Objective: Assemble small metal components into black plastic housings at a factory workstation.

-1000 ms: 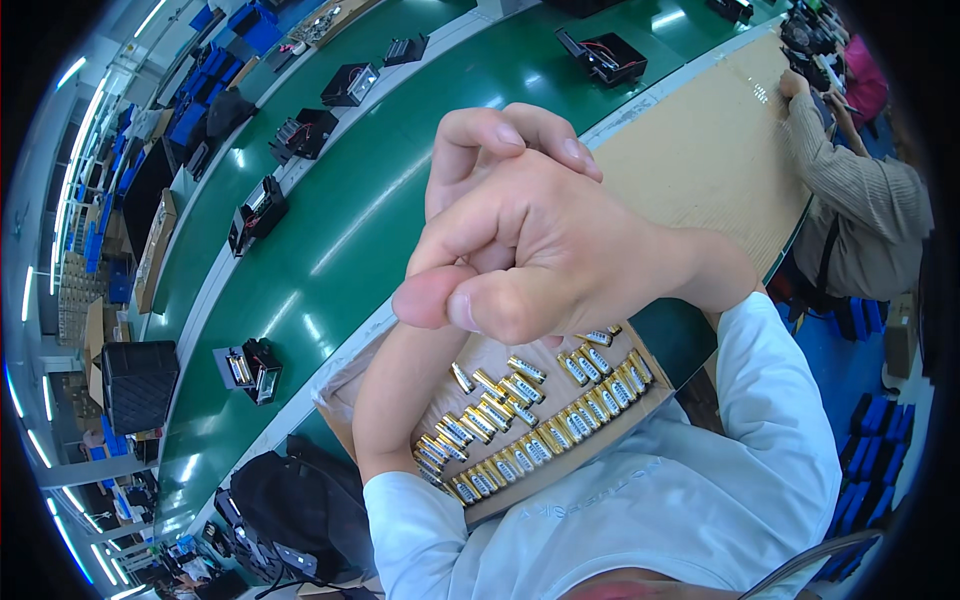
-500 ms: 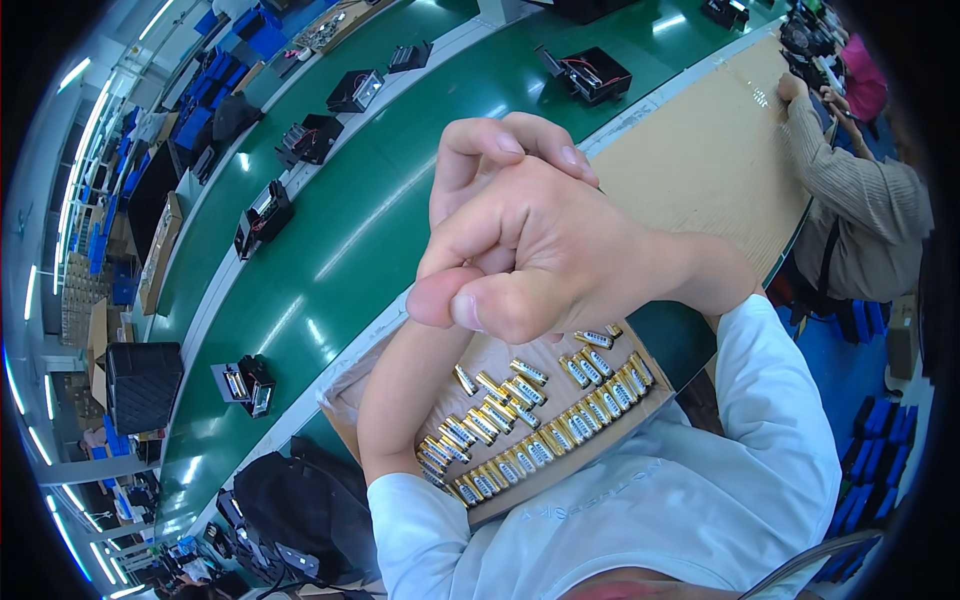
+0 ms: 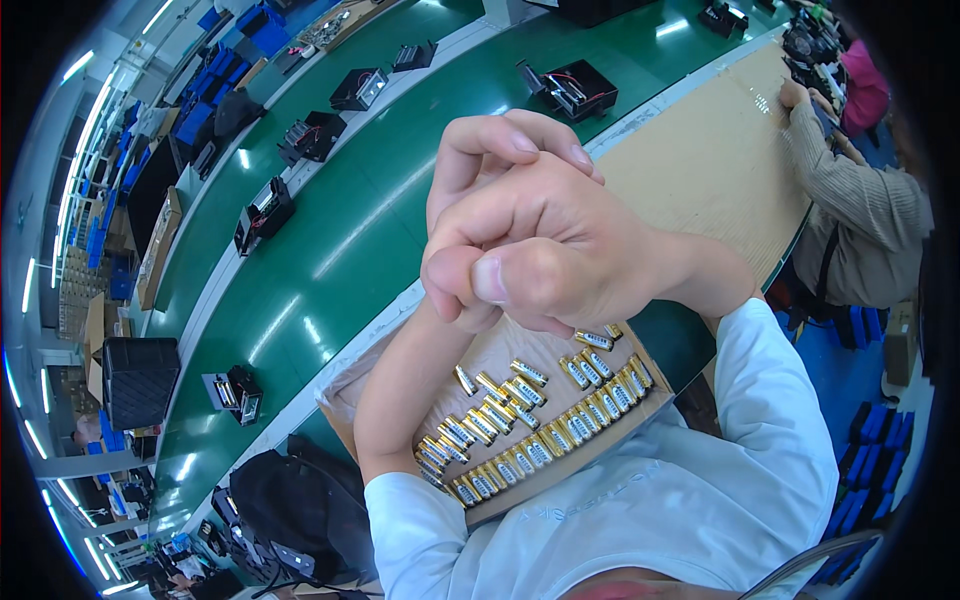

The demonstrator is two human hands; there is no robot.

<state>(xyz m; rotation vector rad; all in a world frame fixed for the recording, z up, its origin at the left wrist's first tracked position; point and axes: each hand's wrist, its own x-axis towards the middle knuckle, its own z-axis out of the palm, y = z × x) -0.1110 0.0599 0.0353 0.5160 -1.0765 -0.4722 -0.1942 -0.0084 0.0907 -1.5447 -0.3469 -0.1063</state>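
My two hands are clasped together in front of me, above a shallow cardboard box (image 3: pixel 655 405). My right hand (image 3: pixel 555 240) is nearer, curled into a fist with its thumb folded across the front. Behind it, my left hand (image 3: pixel 478 150) wraps round, its fingers bent over the back of the right. Whether anything small lies between the palms is hidden. Inside the box, several gold-and-white cylindrical batteries (image 3: pixel 540 452) lie in a neat row along the near side, with looser groups behind. Neither hand touches them.
A green conveyor belt (image 3: pixel 350 240) curves past, carrying black open devices (image 3: pixel 575 90) with wires. Brown board (image 3: pixel 690 160) covers the bench at right, where a co-worker in a ribbed sweater (image 3: pixel 860 200) sits. A black bag (image 3: pixel 300 510) is left of the box.
My right thumb has moved up slightly and the clasped fingers have shifted against each other. Nearby black devices on the belt have slid a little left and nearer. The batteries have not moved.
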